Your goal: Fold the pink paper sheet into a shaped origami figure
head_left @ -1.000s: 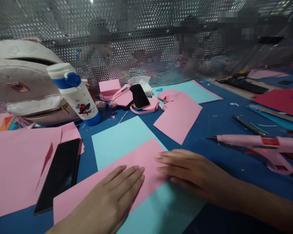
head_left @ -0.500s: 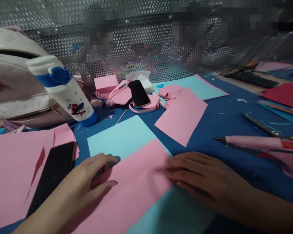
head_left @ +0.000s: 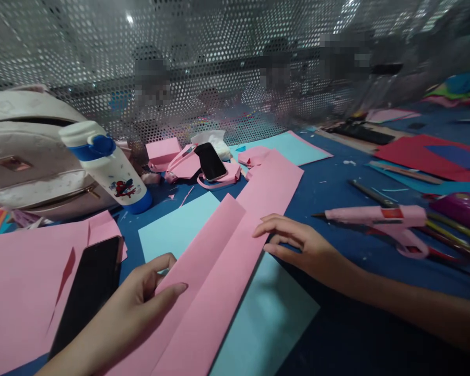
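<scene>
A long pink paper [head_left: 219, 282] with a lengthwise crease slants over a light blue sheet [head_left: 274, 308]. Its left part is tilted up. My left hand [head_left: 144, 292] grips that left edge, thumb on top and fingers behind. At the right edge of the pink paper, my right hand [head_left: 293, 240] has its fingers bent and apart, the fingertips touching or just above the paper. Beyond the far end lies another pink piece [head_left: 282, 177].
A bottle [head_left: 112, 167] and a bag [head_left: 31, 156] stand at the left, near a dark phone [head_left: 88, 292] on pink paper. Another phone [head_left: 211, 161] rests on pink pieces. On the right lie a pink glue gun [head_left: 376, 216], a purple tool [head_left: 460, 209] and red paper [head_left: 419, 156].
The pink paper has turned more lengthwise and its left part has risen, now gripped by my left hand. My right hand's fingers have spread. The view has shifted to the right.
</scene>
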Motion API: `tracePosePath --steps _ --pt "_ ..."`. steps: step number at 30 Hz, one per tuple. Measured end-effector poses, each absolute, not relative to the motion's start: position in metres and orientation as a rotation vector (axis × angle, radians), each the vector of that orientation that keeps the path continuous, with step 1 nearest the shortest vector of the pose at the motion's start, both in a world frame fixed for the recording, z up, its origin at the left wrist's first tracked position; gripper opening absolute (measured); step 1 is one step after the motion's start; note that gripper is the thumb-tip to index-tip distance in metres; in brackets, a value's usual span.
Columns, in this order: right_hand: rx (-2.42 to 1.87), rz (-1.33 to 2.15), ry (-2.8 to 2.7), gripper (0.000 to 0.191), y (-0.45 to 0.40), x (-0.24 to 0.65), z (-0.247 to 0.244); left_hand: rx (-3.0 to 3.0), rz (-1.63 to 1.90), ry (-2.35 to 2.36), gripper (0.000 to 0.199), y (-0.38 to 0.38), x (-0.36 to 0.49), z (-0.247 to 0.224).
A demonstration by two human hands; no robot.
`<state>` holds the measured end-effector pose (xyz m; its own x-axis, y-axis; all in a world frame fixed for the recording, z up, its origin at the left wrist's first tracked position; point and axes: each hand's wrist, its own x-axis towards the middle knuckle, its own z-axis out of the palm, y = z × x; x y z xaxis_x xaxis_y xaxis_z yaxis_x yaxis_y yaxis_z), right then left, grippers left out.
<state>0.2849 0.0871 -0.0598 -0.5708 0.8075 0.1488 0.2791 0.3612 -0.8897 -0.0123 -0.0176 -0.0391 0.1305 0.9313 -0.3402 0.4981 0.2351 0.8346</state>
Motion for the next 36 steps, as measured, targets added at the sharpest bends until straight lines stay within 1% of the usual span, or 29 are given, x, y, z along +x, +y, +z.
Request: tracePosePath --steps 2,6,13,19,22,28,32,36 --pt "-0.973 1.187 -2.012 0.017 0.086 0.283 -0.057 1.387 0.527 1.511 0.033 -0.020 -0.009 -0.038" --pt "-0.988 1.155 -1.956 0.021 0.085 0.281 -0.056 1.398 0.564 1.492 0.034 -0.023 -0.006 -0.034" --pt "-0.877 0.981 -2.030 0.022 0.086 0.283 -0.053 1.362 0.664 1.465 0.035 -0.027 -0.003 -0.026" --pt "-0.900 0.964 -2.042 0.022 0.090 0.282 -0.054 1.322 0.677 1.402 0.041 -0.028 0.000 -0.028" --pt "-0.914 1.006 -1.984 0.018 0.094 0.281 -0.058 1.230 0.726 1.345 0.049 -0.030 0.001 -0.034" --pt "-0.872 1.005 -1.960 0.022 0.095 0.281 -0.060 1.078 0.803 1.167 0.070 -0.035 0.005 -0.043" --pt "-0.831 0.934 -2.024 0.019 0.091 0.279 -0.054 1.051 0.821 1.063 0.073 -0.036 0.008 -0.039" --pt "-0.799 0.884 -2.019 0.018 0.088 0.279 -0.051 0.986 0.856 1.065 0.078 -0.038 0.015 -0.033"
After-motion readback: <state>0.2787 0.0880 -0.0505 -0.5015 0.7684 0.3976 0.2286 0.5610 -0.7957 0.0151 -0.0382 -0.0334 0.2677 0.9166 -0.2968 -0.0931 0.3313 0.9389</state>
